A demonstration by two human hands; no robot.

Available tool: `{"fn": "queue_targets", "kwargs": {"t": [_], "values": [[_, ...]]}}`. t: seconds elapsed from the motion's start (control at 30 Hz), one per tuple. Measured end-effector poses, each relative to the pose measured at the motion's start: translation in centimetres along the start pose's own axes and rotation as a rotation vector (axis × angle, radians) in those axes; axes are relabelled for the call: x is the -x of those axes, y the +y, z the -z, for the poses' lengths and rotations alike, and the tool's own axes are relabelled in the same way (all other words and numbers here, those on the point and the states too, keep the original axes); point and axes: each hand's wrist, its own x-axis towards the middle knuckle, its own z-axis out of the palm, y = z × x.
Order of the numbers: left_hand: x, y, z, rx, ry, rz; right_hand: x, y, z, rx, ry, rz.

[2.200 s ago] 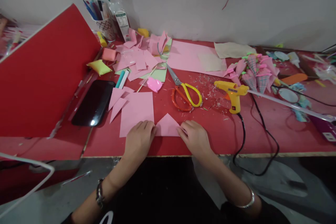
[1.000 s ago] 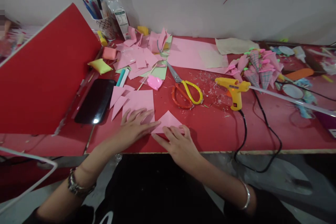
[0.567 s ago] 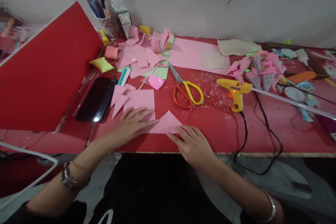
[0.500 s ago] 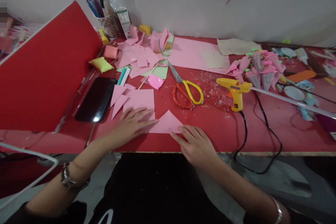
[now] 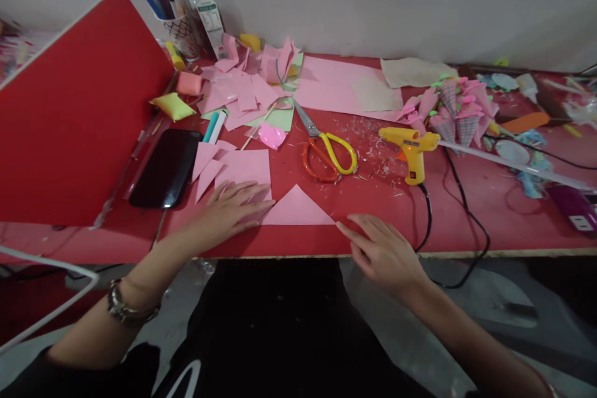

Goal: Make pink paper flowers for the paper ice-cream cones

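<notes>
A pink paper folded into a triangle (image 5: 297, 208) lies flat near the table's front edge, its point facing away from me. My left hand (image 5: 236, 205) is spread flat, fingertips at the triangle's left corner and palm partly over a square pink sheet (image 5: 249, 165). At the right corner, my right hand (image 5: 380, 249) touches the paper with its index fingertip, fingers stretched out and nothing gripped. Beyond the triangle lie scissors (image 5: 321, 146) with one red and one yellow handle. Small pink folded pieces (image 5: 208, 165) overlap the square sheet's left side.
A yellow glue gun (image 5: 413, 152) with a black cord rests at the right, before several pink paper cones (image 5: 459, 115). A dark phone (image 5: 165, 168) lies left, beside a raised red board (image 5: 88, 118). Pink scraps (image 5: 240, 90) and a cup of pens (image 5: 180, 34) stand farther back.
My right hand has slid rightward along the triangle's bottom edge to its right corner, uncovering that side. My left hand stays at the left corner. The view has shifted slightly.
</notes>
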Motion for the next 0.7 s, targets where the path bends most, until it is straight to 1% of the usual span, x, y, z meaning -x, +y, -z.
{"fn": "queue_targets", "kwargs": {"t": [0.07,0.13,0.27,0.33,0.43,0.5,0.57,0.63,0.7], "values": [[0.0,0.0,0.1,-0.009,0.018,-0.018,0.3,0.2,0.1,-0.009,-0.005,-0.023],[-0.1,0.3,0.4,0.005,0.034,-0.066,0.4,0.3,0.2,-0.027,0.02,-0.029],[-0.9,2.0,1.2,0.069,0.041,-0.161,-0.7,0.0,0.0,-0.108,0.107,0.049],[-1.5,3.1,1.1,0.079,0.048,-0.169,-1.7,-0.2,-0.4,-0.168,0.079,0.091],[-2.4,4.3,0.6,0.045,0.072,-0.137,-3.3,-0.2,-1.3,-0.201,-0.023,0.151],[-2.8,4.7,0.2,0.029,0.092,-0.134,-4.1,-0.2,-1.7,-0.167,-0.032,0.173],[-3.1,4.8,0.0,0.01,0.123,-0.143,-4.8,-0.3,-1.8,-0.084,-0.004,0.205],[-3.4,4.8,0.0,-0.031,0.153,-0.157,-5.2,-0.4,-1.8,-0.003,0.012,0.248],[-3.7,4.9,0.2,-0.077,0.156,-0.176,-5.4,-0.6,-1.6,0.009,0.005,0.265]]}}
